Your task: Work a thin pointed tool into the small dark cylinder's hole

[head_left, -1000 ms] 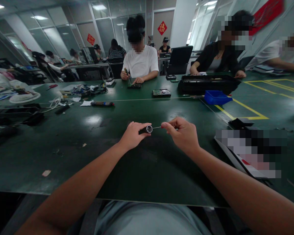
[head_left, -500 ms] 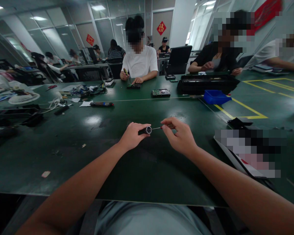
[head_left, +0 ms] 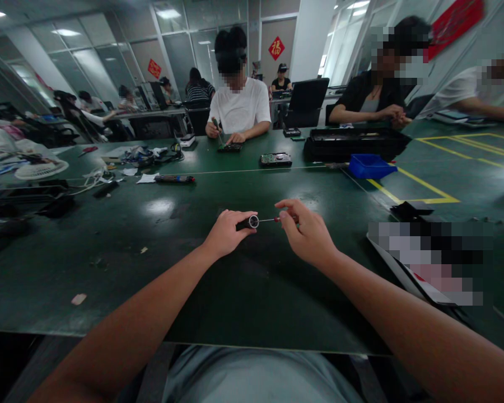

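My left hand [head_left: 225, 232] is closed around a small black cylinder [head_left: 248, 223] with a silver end, held just above the green table [head_left: 159, 268]. My right hand [head_left: 307, 234] pinches a thin screwdriver [head_left: 277, 219] with a red and green handle. Its metal tip points left and meets the silver end of the cylinder. Both hands are near the middle of the table, a short way in front of me.
Across the table a person in a white shirt [head_left: 240, 106] works on a board. A hard drive [head_left: 276, 159], a black tray [head_left: 355, 143] and a blue bin [head_left: 372, 166] lie beyond my hands. Cables and tools clutter the far left [head_left: 109, 168]. A blurred flat object [head_left: 428, 257] lies right.
My right hand has shifted slightly left and loosened its curl around the screwdriver. The person in black at the far right has drawn both hands together.
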The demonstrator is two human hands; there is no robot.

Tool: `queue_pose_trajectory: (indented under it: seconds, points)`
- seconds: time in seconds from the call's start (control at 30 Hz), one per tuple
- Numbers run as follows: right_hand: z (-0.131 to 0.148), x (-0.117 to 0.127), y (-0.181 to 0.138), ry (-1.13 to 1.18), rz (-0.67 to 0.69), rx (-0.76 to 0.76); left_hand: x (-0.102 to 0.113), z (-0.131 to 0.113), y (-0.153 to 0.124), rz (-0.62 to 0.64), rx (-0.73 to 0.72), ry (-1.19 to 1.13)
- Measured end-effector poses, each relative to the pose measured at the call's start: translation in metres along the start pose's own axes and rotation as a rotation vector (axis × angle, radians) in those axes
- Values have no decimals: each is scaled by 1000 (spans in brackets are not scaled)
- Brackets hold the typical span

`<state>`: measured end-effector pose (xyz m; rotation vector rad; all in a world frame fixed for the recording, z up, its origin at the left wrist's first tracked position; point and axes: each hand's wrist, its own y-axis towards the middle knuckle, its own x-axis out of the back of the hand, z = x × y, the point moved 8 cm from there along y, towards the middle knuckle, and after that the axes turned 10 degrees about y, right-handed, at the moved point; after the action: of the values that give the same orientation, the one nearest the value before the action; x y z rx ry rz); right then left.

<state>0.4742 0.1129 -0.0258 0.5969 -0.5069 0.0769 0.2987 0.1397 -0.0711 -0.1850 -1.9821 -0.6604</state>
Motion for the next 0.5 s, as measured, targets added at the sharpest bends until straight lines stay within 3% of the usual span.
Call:
queue_pose_trajectory:
  seconds: [0.5]
  points:
    - [0, -2, 0, -11, 33, -39, -1, 1, 0, 12, 16, 7]
